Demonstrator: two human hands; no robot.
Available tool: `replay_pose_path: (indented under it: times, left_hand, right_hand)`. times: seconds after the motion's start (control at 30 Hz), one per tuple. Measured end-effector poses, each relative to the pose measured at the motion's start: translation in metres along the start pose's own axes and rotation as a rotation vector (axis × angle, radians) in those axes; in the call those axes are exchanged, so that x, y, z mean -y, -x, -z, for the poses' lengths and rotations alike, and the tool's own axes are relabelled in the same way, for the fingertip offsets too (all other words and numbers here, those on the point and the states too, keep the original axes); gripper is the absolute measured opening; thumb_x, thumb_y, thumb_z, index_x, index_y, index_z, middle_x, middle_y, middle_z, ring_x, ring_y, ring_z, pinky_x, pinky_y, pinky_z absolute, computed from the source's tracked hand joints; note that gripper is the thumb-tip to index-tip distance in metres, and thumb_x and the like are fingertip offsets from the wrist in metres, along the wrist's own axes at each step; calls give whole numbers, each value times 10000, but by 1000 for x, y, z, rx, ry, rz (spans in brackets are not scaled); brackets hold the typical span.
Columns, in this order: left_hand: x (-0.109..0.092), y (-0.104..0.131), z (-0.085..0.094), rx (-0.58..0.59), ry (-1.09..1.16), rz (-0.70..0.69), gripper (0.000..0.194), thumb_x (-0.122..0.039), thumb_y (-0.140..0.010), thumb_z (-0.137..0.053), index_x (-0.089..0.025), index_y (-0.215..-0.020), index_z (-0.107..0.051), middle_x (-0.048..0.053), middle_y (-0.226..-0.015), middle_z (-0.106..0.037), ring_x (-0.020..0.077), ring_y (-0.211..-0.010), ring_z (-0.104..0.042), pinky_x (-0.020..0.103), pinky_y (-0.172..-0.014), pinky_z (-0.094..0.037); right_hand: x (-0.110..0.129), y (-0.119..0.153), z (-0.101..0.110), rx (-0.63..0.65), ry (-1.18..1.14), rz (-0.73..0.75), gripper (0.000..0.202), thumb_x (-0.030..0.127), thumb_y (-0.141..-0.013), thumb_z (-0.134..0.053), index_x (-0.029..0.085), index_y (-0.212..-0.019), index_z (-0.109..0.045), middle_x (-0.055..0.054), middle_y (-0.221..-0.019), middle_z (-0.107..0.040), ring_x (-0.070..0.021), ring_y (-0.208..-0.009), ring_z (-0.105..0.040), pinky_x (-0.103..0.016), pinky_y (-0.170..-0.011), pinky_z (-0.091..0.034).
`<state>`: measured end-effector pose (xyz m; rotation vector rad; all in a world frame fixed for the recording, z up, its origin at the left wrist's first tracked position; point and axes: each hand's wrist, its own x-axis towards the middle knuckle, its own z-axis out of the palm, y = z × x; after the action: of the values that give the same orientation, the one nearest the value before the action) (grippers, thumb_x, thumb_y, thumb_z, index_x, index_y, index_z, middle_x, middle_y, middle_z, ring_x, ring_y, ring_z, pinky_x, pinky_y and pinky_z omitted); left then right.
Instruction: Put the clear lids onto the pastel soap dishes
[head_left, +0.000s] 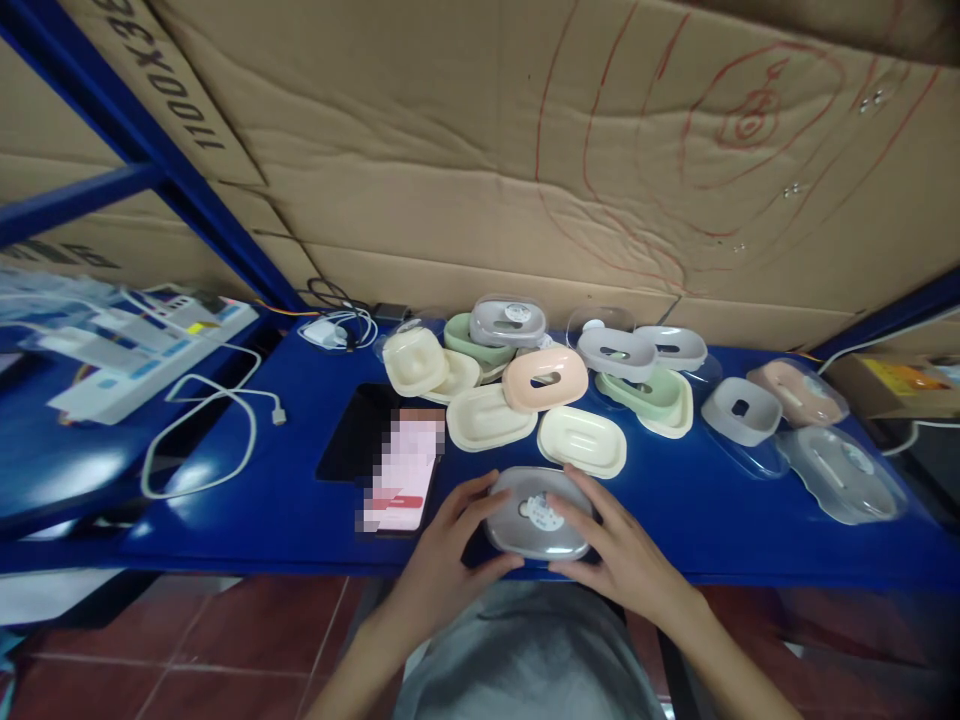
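Two hands, the left hand (450, 555) and right hand (615, 555), clasp the grey lidded soap box (538, 513) at its short ends, just before the cream soap dish (582, 440). It looks light, stiff, slippery plastic; the ends suit gripping.

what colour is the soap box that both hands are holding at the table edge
Grey, under a clear lid with a small white sticker: the soap box between the left hand and right hand, head view.

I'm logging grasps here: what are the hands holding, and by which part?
Both hands hold one grey soap box with a clear lid: the left hand grips its left end, the right hand its right end, at the blue shelf's front edge.
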<state>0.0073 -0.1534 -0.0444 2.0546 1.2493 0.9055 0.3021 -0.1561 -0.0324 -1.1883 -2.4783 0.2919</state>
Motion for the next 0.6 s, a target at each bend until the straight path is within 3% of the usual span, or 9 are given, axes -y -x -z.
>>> replay_pose_path:
  times: [0.1, 0.3, 0.43, 0.6]
  left_hand:
    - [-1, 2, -1, 37, -10, 1, 652, -444, -956, -815, -406, -1541, -532, 73, -1595, -570, 305, -1424, -626, 528, -1166, -568]
    - [-4, 4, -3, 115, -84, -40, 840, -439, -983, -782, -409, -1676, -307, 92, -1701, -469, 328, -1506, -542, 570, -1182, -544]
    - [-7, 2, -2, 104, -98, -73, 716, -396, -1017, -732, -386, -1640, -379, 82, -1593, -586, 299, -1410, -619, 538, -1146, -578]
    - [-8, -2, -2, 57, -128, -137, 512, -340, -1033, -697, -343, -1522, -547, 72, -1458, -678, 280, -1322, -672, 509, -1104, -607]
  right_hand:
    - [3, 5, 1, -34, 4, 0, 817, 402, -955, -797, 325, -1672, -413, -148, -1751, -359, -358, -1563, -467, -530, -1174, -562]
    - [-2, 34, 8, -194, 22, -39, 706, 414, -975, -766, 288, -1615, -497, -163, -1700, -419, -352, -1512, -528, -502, -1138, -596]
    - [-21, 74, 22, -418, 113, -200, 787, 374, -924, -828, 297, -1628, -485, -166, -1658, -475, -375, -1459, -580, -542, -1134, -588]
    - [-55, 146, 44, -703, 443, -502, 880, 415, -847, -893, 265, -1626, -512, -190, -1573, -570, -474, -1405, -601, -686, -1158, -520]
